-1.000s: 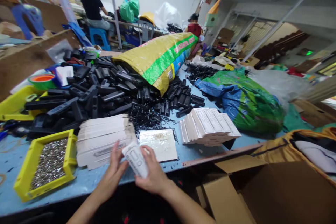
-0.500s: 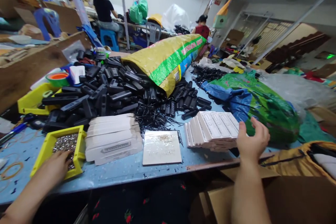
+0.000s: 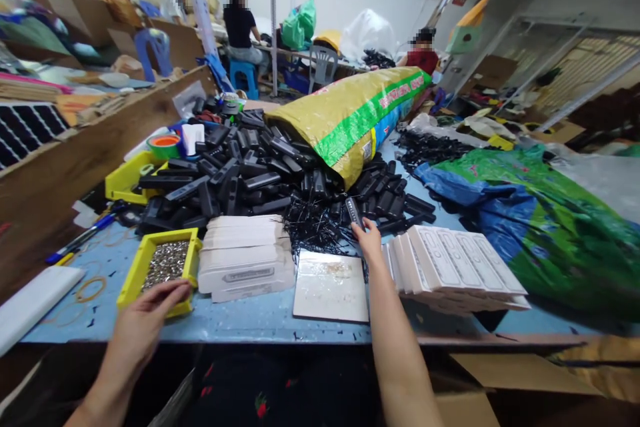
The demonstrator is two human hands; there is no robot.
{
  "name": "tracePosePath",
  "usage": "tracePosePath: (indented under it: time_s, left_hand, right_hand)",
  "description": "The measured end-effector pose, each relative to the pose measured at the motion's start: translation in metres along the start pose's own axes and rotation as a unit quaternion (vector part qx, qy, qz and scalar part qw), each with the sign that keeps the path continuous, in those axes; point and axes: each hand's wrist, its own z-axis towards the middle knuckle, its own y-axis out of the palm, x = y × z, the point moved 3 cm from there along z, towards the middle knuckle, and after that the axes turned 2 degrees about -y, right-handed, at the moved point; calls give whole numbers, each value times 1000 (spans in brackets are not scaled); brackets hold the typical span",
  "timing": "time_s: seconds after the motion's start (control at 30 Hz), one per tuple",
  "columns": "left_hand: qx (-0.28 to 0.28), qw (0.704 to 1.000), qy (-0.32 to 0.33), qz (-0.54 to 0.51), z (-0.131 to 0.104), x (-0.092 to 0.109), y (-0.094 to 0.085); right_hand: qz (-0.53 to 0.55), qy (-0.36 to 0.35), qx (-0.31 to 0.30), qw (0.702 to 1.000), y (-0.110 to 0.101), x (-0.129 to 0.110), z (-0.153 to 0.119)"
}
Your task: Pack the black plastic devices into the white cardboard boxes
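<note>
My right hand (image 3: 369, 239) reaches to the middle of the table. Its fingers grip the near end of a slim black plastic case (image 3: 354, 212) with a row of light marks along its face. Behind it lies a heap of similar black cases (image 3: 240, 167), and beside it a tangle of thin black strips (image 3: 310, 227). My left hand (image 3: 163, 300) is at the front edge of a yellow bin (image 3: 131, 273) of small shiny metal pieces (image 3: 167, 261). Thumb and fingertips are pinched together; whatever they hold is too small to make out.
A white board (image 3: 330, 290) lies at the front between stacked white cartons (image 3: 245, 253) and more printed cartons (image 3: 450, 260). A yellow sack (image 3: 345, 113) rests on the heap. A green and blue sack (image 3: 540, 220) covers the right side. Other people sit farther back.
My right hand has moved left from beside the printed cartons and taken hold of a black case. My left hand has come out of the bin, fingers pinched. The view has turned left.
</note>
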Motion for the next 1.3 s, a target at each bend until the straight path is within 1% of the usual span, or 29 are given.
tracePosePath:
  time_s: [0.03,0.07,0.1,0.13,0.2,0.27,0.3,0.37,0.43,0.5,0.63,0.73,0.77,0.8,0.83,0.87,0.9,0.93,0.97,1.0,1.03,1.07,1.1,1.13,1.17,1.2,1.23,1.27,1.3]
  left_hand:
    - [-33,995,-36,-87,-12,-4,19]
    - [-64,985,-74,-145,-24,-7,39]
    - [-102,973,-108,-178,-36,-8,61]
    - [-138,959,-135,-207,-47,-8,82]
    - [-204,931,-172,-251,-64,-6,119]
    - [-235,914,-181,-276,-74,-3,144]
    - [-241,912,-176,-282,-77,-1,151]
    - [-244,914,-153,-286,-81,4,159]
    - [-243,915,-131,-294,-83,8,161]
    - [-244,913,-120,-303,-86,12,161]
    - [-258,915,-100,-294,-92,12,164]
    - [-262,932,-56,-243,-94,5,168]
    - [-265,941,-28,-209,-93,2,167]
    - [-267,950,14,-160,-91,0,164]
    - [-266,956,73,-96,-86,-2,160]
    - [-254,957,142,-17,-80,-3,153]
    - [-229,947,214,71,-72,-3,144]
    - [-192,926,281,162,-63,-4,135]
    - [-152,900,326,247,-54,-6,125]
    - [-125,873,350,317,-45,-8,116]
    - [-112,848,362,370,-36,-9,109]
    - [-108,830,363,409,-28,-9,103]
    - [-110,818,359,436,-22,-8,100]
    - [-120,812,345,455,-17,-5,98]
    - [-139,811,323,468,-13,0,98]
    - [-165,811,298,475,-11,6,98]
    - [-194,811,272,480,-9,13,99]
    - [-225,808,254,482,-10,20,100]
    - [-263,804,244,473,-12,27,102]
  right_hand:
    - [40,-3,-17,999,-3,5,-14]
    - [102,1,-33,994,-4,9,-29]
    - [181,14,-46,982,-5,11,-45]
    - [269,36,-59,961,-4,12,-62]
    - [420,86,-89,899,1,4,-95]
    - [496,107,-109,855,10,-14,-125]
    - [519,97,-104,843,14,-26,-137]
    - [549,47,-60,832,21,-49,-155]
    - [558,4,-19,830,28,-65,-166]
    - [559,1,-15,829,35,-71,-170]
    - [577,39,-15,816,44,-66,-168]
    - [580,64,-6,812,43,-59,-169]
    - [574,67,-11,816,41,-57,-170]
    - [563,58,-19,824,37,-55,-172]
    - [547,34,-22,836,33,-53,-174]
    - [521,-10,-24,853,27,-50,-176]
    - [479,-66,-38,875,21,-47,-177]
    - [424,-127,-59,895,17,-43,-177]
    - [363,-177,-89,910,15,-38,-176]
    - [312,-206,-119,920,14,-31,-173]
    - [286,-209,-137,925,15,-22,-168]
    - [290,-187,-134,929,15,-12,-159]
    - [312,-147,-103,933,14,-1,-149]
    - [332,-99,-56,936,13,9,-139]
    - [330,-54,-9,942,11,18,-130]
    - [302,-25,36,952,8,25,-124]
    - [247,-19,72,966,4,28,-120]
    - [180,-39,104,977,-1,26,-119]
    - [117,-84,129,981,-6,21,-122]
